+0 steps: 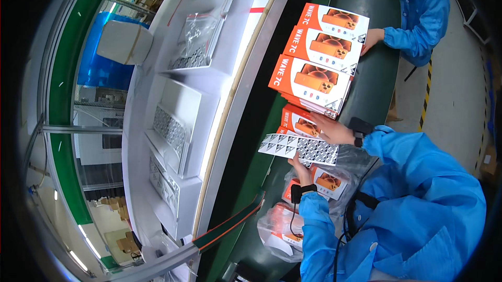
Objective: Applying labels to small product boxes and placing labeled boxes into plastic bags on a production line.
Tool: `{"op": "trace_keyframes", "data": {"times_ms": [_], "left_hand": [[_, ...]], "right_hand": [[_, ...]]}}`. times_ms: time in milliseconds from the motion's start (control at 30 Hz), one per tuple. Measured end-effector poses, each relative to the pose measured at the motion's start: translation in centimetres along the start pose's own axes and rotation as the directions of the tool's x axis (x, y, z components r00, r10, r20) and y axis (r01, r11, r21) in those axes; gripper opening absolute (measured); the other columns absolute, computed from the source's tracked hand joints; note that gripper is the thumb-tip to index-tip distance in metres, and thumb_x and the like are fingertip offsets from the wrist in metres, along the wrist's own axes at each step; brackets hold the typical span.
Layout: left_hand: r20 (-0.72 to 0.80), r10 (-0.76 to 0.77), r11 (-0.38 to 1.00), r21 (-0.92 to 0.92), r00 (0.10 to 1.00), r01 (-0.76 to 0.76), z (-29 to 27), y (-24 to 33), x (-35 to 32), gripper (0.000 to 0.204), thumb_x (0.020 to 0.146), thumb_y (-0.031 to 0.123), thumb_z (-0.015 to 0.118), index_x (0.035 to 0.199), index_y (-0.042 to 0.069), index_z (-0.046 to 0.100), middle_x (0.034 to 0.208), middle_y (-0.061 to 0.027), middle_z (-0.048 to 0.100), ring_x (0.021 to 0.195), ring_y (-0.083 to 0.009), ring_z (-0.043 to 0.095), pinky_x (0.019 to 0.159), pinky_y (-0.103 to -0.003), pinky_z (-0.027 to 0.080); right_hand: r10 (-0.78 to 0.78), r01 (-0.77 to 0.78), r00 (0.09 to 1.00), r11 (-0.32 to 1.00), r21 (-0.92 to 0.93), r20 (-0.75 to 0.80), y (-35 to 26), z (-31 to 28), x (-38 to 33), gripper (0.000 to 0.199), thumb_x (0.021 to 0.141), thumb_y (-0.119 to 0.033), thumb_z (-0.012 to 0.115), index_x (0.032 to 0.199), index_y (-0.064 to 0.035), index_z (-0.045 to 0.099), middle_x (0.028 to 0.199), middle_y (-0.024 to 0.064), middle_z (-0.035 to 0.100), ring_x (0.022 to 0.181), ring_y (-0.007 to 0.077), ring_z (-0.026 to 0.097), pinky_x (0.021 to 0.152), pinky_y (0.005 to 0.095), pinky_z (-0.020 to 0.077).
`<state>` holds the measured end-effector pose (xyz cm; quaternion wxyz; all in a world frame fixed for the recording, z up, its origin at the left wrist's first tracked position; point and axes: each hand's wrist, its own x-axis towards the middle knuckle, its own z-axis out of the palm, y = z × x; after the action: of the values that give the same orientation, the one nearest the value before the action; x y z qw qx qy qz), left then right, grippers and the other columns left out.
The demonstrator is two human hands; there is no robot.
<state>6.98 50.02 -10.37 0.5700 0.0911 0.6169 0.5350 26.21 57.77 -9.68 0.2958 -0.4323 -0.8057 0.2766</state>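
Observation:
My left hand [300, 169] holds the near edge of a long white sheet of black-and-white patterned stickers [293, 147]. The sheet hovers over the dark green belt [261, 125]. My right hand [332, 130] rests with spread fingers at the sheet's far edge, touching an orange and white phone box [297, 122] that lies partly under the sheet. Both wrists carry a black band, and both arms are in blue sleeves.
Three more orange and white boxes [308, 79] lie in a row further along the belt; another person's hand [372, 36] touches the farthest. Bagged boxes [324, 182] sit by my left arm. A white rack holds sticker sheets [170, 129] and a clear bag [198, 33].

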Motion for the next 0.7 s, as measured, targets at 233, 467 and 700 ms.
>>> {"op": "trace_keyframes", "data": {"times_ms": [233, 467, 700], "left_hand": [[-0.009, -0.016, 0.999, -0.042, 1.0, 0.016, -0.8, -2.7, 4.0, 0.044, 0.087, 0.038, 0.051, 0.122, 0.018, 0.034, 0.119, -0.0082, 0.05, 0.1, -0.0238, 0.057, 0.071, -0.043, 0.05], [0.056, 0.106, 0.993, -0.055, 0.993, -0.103, 2.2, -2.5, 6.6, 0.047, 0.087, 0.026, 0.056, 0.124, 0.007, 0.034, 0.121, -0.0131, 0.05, 0.106, -0.0267, 0.056, 0.088, -0.042, 0.048], [0.09, 0.169, 0.984, -0.067, 0.981, -0.164, 8.7, -3.8, 7.9, 0.047, 0.092, 0.021, 0.053, 0.128, 0.006, 0.029, 0.124, -0.0146, 0.048, 0.109, -0.0253, 0.053, 0.091, -0.041, 0.046]], "right_hand": [[0.008, 0.016, 0.98, 0.993, -0.116, 0.2, -1.3, -4.4, -1.0, 0.068, 0.074, 0.003, 0.05, 0.139, -0.0006, 0.032, 0.148, 0.0204, 0.026, 0.096, 0.0355, 0.061, 0.08, 0.0414, 0.0502], [0.089, -0.074, 0.989, 0.99, -0.124, 0.119, 0.6, -4.6, 0.3, 0.068, 0.073, 0.001, 0.053, 0.138, -0.0042, 0.034, 0.145, 0.02, 0.032, 0.105, 0.0359, 0.058, 0.083, 0.0422, 0.0495], [0.098, -0.092, 0.995, 0.969, -0.231, 0.018, 4.1, -8.1, 2.0, 0.07, 0.075, -0.002, 0.054, 0.141, -0.0037, 0.029, 0.141, 0.023, 0.036, 0.119, 0.0371, 0.047, 0.097, 0.0409, 0.0425]]}}
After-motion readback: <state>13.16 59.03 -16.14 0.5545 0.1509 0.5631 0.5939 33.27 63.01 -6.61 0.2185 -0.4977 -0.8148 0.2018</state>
